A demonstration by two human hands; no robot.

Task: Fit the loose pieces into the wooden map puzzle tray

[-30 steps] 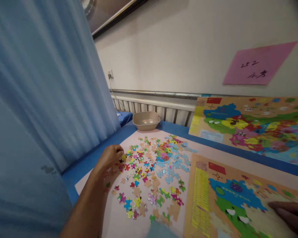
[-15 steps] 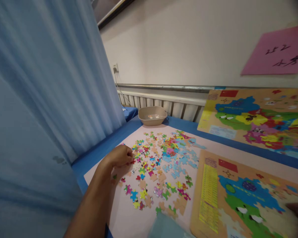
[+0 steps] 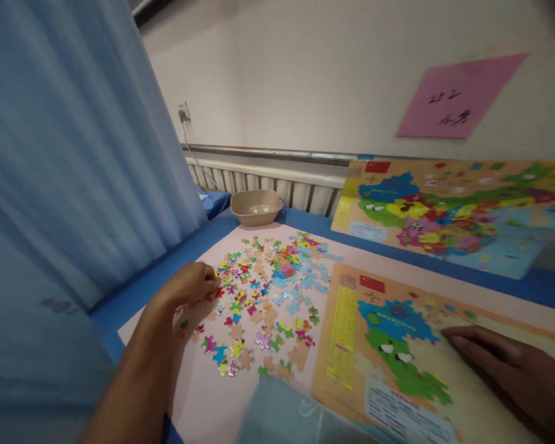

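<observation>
My left hand (image 3: 195, 282) is at the left edge of the scattered jigsaw pieces (image 3: 259, 302), fingers curled and pressed together. Whatever its fingertips pinch, if anything, is hidden. On the right, my right hand (image 3: 513, 367) rests over the partly filled map puzzle board (image 3: 345, 333), fingers stretched out beside the blue region, with no piece visible in it. Joined pieces on the board show blue and green areas with white animals. Much of its right side is bare backing.
A finished picture of the map (image 3: 365, 213) leans against the wall at the back right. A beige basin (image 3: 256, 209) with a few pieces stands behind the pile. Blue curtain (image 3: 74, 154) hangs at left. Pale blue cloth (image 3: 277, 410) lies in front.
The view has turned to the right, so everything sits further left. More of my right hand now shows over the board. My left hand stays at the pile's left edge, fingers still curled.
</observation>
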